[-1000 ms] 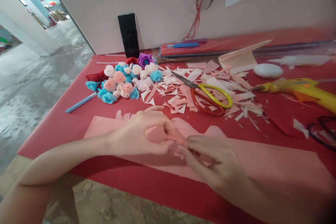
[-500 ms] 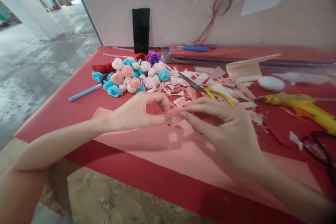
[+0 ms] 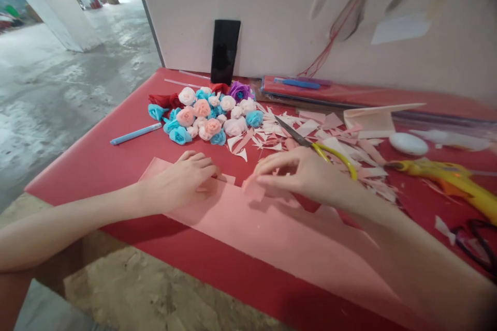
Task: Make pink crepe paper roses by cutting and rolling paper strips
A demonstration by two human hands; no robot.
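Note:
A long sheet of pink crepe paper [image 3: 279, 232] lies along the near edge of the red table [image 3: 97, 160]. My left hand [image 3: 180, 183] rests on the sheet's left end with its fingers curled down against the paper. To its right, my right hand [image 3: 303, 176] pinches a small pink paper piece [image 3: 253, 190] between thumb and fingers, just above the sheet. Beyond the right hand lie scissors with a yellow and red handle [image 3: 330, 154], partly hidden by that hand.
A heap of small paper roses [image 3: 205, 111] in pink, white, blue, purple and red sits at the back left. Pink paper scraps [image 3: 341, 137] are scattered mid-table. A blue pen [image 3: 135, 133], a yellow glue gun [image 3: 450, 178], a black phone [image 3: 224, 51] against the wall.
The hands have parted. The left hand dropped from a raised pinch onto the pink sheet; the right hand keeps a small pink piece. The view shifted left.

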